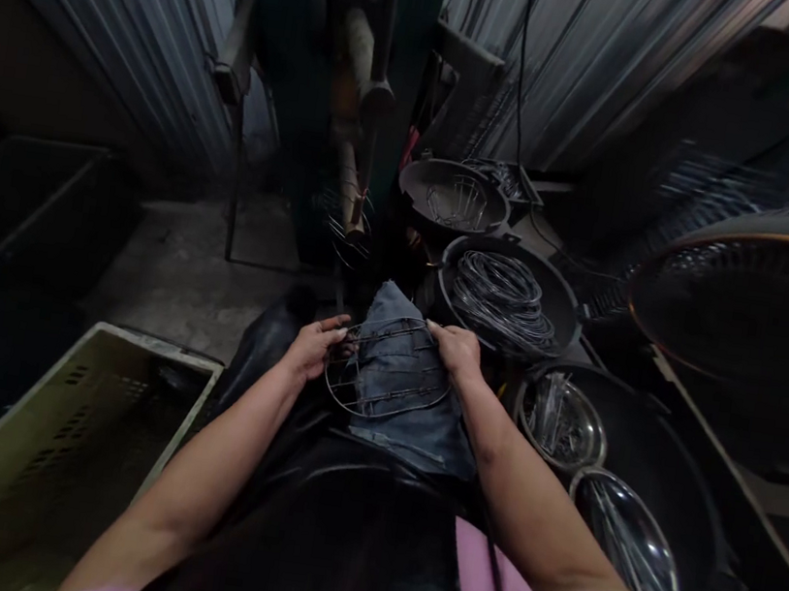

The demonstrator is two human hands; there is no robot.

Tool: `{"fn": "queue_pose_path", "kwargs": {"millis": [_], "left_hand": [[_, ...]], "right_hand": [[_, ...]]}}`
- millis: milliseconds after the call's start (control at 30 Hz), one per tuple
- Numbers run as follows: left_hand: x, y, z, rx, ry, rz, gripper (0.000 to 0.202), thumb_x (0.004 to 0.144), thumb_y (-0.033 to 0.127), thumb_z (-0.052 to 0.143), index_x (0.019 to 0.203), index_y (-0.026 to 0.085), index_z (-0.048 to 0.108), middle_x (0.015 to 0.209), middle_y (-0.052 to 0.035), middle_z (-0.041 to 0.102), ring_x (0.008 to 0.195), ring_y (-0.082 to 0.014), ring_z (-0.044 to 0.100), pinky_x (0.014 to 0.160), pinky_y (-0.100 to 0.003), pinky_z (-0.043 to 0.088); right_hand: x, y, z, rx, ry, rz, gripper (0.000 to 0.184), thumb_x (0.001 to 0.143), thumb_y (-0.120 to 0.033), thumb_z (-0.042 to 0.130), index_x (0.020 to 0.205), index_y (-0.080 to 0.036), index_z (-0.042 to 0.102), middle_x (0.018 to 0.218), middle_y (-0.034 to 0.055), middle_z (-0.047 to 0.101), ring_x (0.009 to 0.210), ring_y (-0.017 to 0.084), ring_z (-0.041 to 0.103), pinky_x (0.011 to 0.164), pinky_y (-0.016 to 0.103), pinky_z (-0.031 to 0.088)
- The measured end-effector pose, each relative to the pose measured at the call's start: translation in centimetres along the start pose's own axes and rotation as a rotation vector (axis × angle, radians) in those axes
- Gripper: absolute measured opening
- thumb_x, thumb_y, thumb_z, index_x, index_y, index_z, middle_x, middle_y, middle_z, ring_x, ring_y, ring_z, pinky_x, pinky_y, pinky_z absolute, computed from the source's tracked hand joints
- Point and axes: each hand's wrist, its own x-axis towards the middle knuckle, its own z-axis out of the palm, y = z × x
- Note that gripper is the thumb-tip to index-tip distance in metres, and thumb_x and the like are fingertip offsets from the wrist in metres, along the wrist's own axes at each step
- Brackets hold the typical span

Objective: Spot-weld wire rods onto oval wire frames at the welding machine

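Observation:
A round wire rack [389, 373] with several cross bars lies on a folded denim cloth [394, 403] over my lap. My left hand [314, 345] grips the rack's left rim, fingers curled round the wire. My right hand [456, 348] holds the upper right rim, fingers closed on it. A black apron [326, 521] covers my legs under the cloth.
A beige slotted crate [51, 443] stands at lower left. To the right are a black pan of wire rings [504, 296], another pan of wire pieces [456, 197], two metal bowls [560, 422] with thin rods, and a large mesh dish [753, 297]. A machine post [362, 105] rises ahead.

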Motion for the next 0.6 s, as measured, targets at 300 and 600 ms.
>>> {"fn": "queue_pose_path", "kwargs": {"millis": [300, 600], "left_hand": [[0.6, 1.9, 2.5, 0.280, 0.024, -0.022, 0.020, 0.077, 0.027, 0.060, 0.085, 0.009, 0.062, 0.055, -0.0013, 0.060, 0.044, -0.0119, 0.056, 0.046, -0.026, 0.047], [2.0, 0.3, 1.4, 0.683, 0.131, 0.089, 0.038, 0.086, 0.032, 0.046, 0.118, 0.012, 0.051, 0.086, -0.0087, 0.066, 0.073, -0.0154, 0.062, 0.069, -0.031, 0.050]], "right_hand": [[-0.5, 0.0, -0.6, 0.037, -0.022, -0.015, 0.046, 0.063, -0.061, 0.051, 0.048, -0.019, 0.056, 0.044, -0.0008, 0.046, 0.047, 0.011, 0.039, 0.046, 0.023, 0.025], [0.8, 2.0, 0.1, 0.248, -0.045, 0.061, 0.045, 0.061, -0.061, 0.054, 0.050, -0.017, 0.055, 0.043, -0.0028, 0.041, 0.046, 0.009, 0.036, 0.044, 0.023, 0.024]]}}
